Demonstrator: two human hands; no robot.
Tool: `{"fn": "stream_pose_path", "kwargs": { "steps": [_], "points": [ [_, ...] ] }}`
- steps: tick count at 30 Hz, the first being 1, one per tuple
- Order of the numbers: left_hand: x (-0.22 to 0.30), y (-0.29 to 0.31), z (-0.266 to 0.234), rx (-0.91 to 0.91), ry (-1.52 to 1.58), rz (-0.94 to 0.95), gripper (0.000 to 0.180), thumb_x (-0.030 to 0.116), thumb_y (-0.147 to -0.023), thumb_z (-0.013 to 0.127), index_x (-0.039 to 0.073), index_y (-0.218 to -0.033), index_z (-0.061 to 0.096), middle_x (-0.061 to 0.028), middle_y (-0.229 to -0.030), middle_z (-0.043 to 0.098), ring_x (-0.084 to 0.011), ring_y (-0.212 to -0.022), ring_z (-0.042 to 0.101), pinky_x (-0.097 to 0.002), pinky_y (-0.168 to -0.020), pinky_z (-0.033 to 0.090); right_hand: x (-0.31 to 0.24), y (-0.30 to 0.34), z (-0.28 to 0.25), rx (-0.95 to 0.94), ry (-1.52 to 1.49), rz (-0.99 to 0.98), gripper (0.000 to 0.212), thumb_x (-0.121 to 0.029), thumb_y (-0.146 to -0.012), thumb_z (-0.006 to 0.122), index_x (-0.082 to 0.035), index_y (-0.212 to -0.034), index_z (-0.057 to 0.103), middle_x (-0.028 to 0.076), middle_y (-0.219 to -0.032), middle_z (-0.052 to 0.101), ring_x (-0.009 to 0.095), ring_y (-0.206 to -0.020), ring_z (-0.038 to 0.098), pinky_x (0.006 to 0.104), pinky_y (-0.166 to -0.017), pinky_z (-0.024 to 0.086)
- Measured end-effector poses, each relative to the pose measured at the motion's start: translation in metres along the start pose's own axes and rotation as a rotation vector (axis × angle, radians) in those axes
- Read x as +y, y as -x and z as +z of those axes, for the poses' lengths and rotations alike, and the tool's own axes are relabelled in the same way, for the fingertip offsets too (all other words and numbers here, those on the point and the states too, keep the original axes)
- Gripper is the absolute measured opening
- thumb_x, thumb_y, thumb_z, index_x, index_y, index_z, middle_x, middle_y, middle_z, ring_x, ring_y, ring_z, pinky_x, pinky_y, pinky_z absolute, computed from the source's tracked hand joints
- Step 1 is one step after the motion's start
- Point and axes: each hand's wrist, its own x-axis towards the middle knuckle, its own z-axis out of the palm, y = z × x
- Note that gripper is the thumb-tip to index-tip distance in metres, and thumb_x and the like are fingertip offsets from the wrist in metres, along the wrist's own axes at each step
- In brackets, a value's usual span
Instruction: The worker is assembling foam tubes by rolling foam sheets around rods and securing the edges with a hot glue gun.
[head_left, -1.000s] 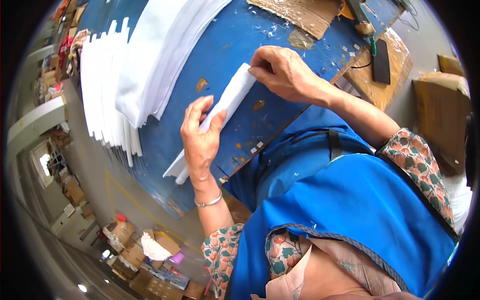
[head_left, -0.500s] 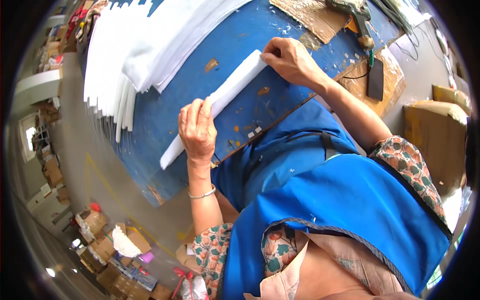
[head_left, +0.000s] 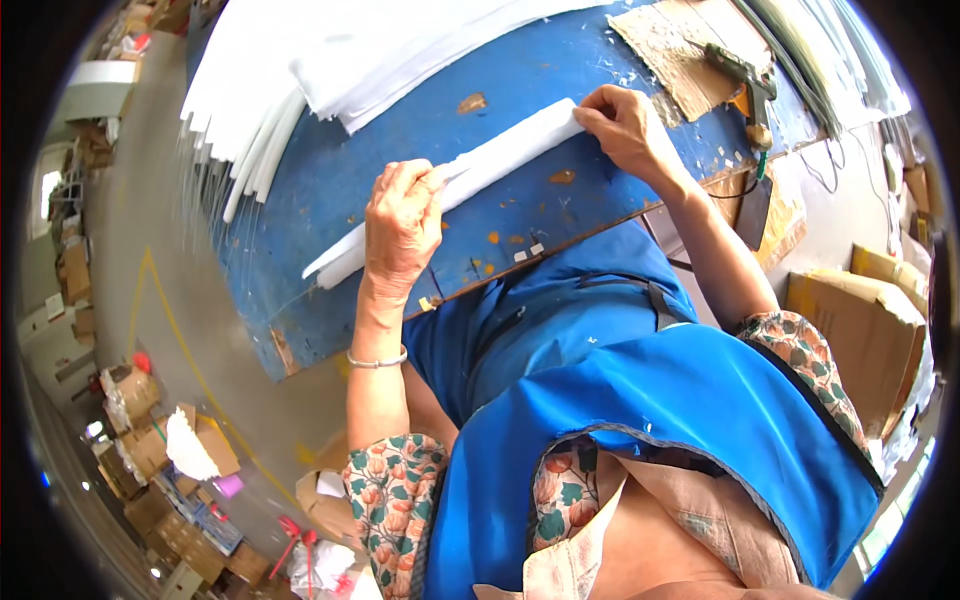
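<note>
A long white folded strip of sheet material (head_left: pixel 500 158) lies diagonally on the worn blue table (head_left: pixel 400 130). My left hand (head_left: pixel 402 225) is closed over its middle part, fingers curled on it. My right hand (head_left: pixel 625 125) pinches and presses the strip's far upper end. The strip's lower end sticks out past my left hand toward the table's left edge.
A big stack of white sheets (head_left: pixel 350 50) covers the far left of the table. Cardboard pieces (head_left: pixel 675 45) and a hand tool (head_left: pixel 745 75) lie at the far right. Cardboard boxes (head_left: pixel 865 320) stand on the right; boxes and clutter (head_left: pixel 160 450) sit on the floor at lower left.
The view has shifted, so the table sits lower and more central. My left hand has moved up along the strip toward its middle; my right hand stays on the far end.
</note>
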Motion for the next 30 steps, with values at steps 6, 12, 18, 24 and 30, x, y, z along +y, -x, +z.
{"fn": "stream_pose_path", "kwargs": {
  "steps": [6,12,18,24,30],
  "points": [
    [0.004,0.008,-0.001,0.011,-0.075,0.081,0.029,-0.003,-0.063,0.067,0.003,-0.091,0.065,-0.0070,-0.084,0.057,-0.0238,-0.078,0.056,-0.0354,-0.071,0.046,-0.003,0.001,-0.001,-0.008,-0.001,0.017,0.027,-0.022,-0.079,0.061,0.004,-0.084,0.066,0.015,-0.074,0.065,0.022,-0.067,0.062,0.0326,-0.065,0.050],
    [0.001,0.010,-0.001,-0.036,-0.132,0.142,0.028,-0.001,-0.065,0.067,0.003,-0.093,0.064,-0.0074,-0.086,0.057,-0.0240,-0.079,0.056,-0.0366,-0.071,0.045,0.002,-0.001,0.001,-0.005,0.004,0.010,0.027,-0.022,-0.079,0.061,0.004,-0.084,0.066,0.016,-0.074,0.065,0.022,-0.067,0.062,0.0332,-0.065,0.050],
    [0.002,0.011,-0.002,-0.046,-0.121,0.161,0.025,-0.001,-0.067,0.066,0.003,-0.092,0.063,-0.0078,-0.087,0.058,-0.0238,-0.078,0.056,-0.0360,-0.070,0.045,-0.002,0.000,-0.001,-0.003,-0.009,0.007,0.028,-0.023,-0.078,0.061,0.004,-0.084,0.066,0.017,-0.075,0.065,0.024,-0.068,0.063,0.0339,-0.066,0.051],
    [0.002,0.012,0.002,-0.020,-0.093,0.151,0.016,0.004,-0.072,0.070,0.004,-0.086,0.063,-0.0062,-0.084,0.059,-0.0231,-0.075,0.056,-0.0351,-0.067,0.045,-0.007,0.002,-0.001,0.005,0.011,0.001,0.029,-0.023,-0.079,0.059,0.005,-0.084,0.066,0.020,-0.075,0.065,0.027,-0.070,0.064,0.0357,-0.068,0.051],
    [-0.002,0.014,0.008,0.034,-0.137,0.175,0.013,0.005,-0.073,0.070,0.004,-0.084,0.063,-0.0059,-0.084,0.059,-0.0224,-0.075,0.056,-0.0345,-0.066,0.044,-0.004,0.002,0.001,0.030,0.008,-0.035,0.025,-0.021,-0.081,0.062,0.003,-0.083,0.065,0.008,-0.066,0.061,0.012,-0.058,0.055,0.0274,-0.054,0.045]
  ]
}}
